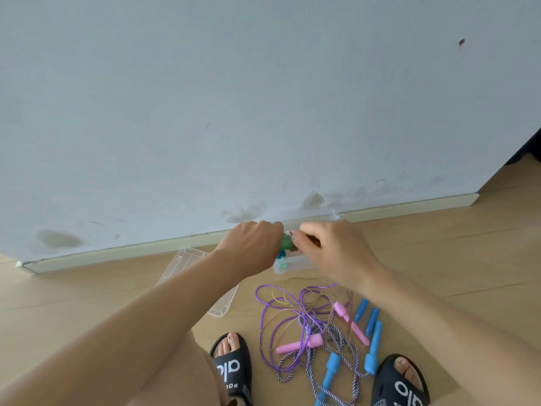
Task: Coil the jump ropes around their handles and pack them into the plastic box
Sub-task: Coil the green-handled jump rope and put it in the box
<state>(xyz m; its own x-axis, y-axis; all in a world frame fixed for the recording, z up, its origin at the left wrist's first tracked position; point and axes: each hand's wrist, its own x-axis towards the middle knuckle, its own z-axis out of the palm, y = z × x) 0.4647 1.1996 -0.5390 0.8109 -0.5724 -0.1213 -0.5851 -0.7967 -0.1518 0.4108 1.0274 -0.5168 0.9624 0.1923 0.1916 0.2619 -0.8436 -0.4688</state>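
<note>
Lettering on my two slides only

I can read white letters on the strap of each black slide: the left slide [232,369] shows "alo" in large rounded characters, seen upside down from my head camera, with a smaller line under it starting "FOL", the remainder too small and cut off to make out. The right slide [401,382] carries the same large white "alo", partly cropped by the picture's lower edge. I find no other readable text, number or label anywhere else in view.
</note>
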